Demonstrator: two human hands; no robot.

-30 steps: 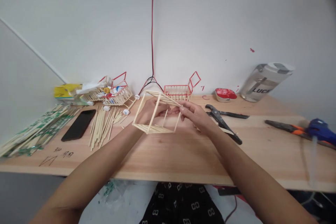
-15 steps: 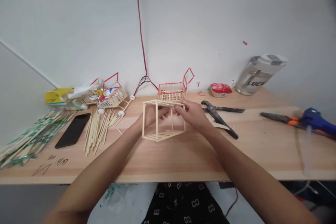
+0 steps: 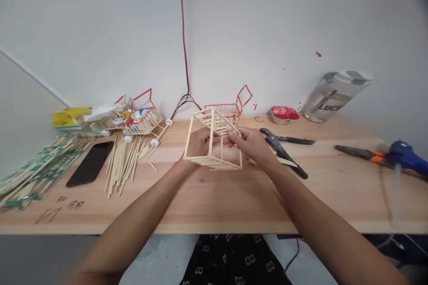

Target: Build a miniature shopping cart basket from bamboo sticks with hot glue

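Note:
A box-shaped frame of pale wooden sticks (image 3: 211,136) is held up over the table, tilted so that its slatted face shows. My left hand (image 3: 199,143) is closed on it from behind, its fingers partly hidden by the sticks. At the frame's right side my right hand (image 3: 248,143) grips it, thumb and fingers pinched at an upper stick. Behind the frame stands a small stick cart with a red-painted rim and handle (image 3: 244,97), partly covered by it.
Loose sticks (image 3: 122,164), a black phone (image 3: 90,163) and wrapped chopsticks (image 3: 40,171) lie left, before wheeled stick carts (image 3: 145,118). Pliers (image 3: 284,153), a red paint dish (image 3: 284,115), a clear bottle (image 3: 334,98) and a blue glue gun (image 3: 406,156) are on the right.
The stick frame has been tipped, its upper slatted face now turned toward me and its far end raised. Both hands have turned with it, and the view has shifted slightly.

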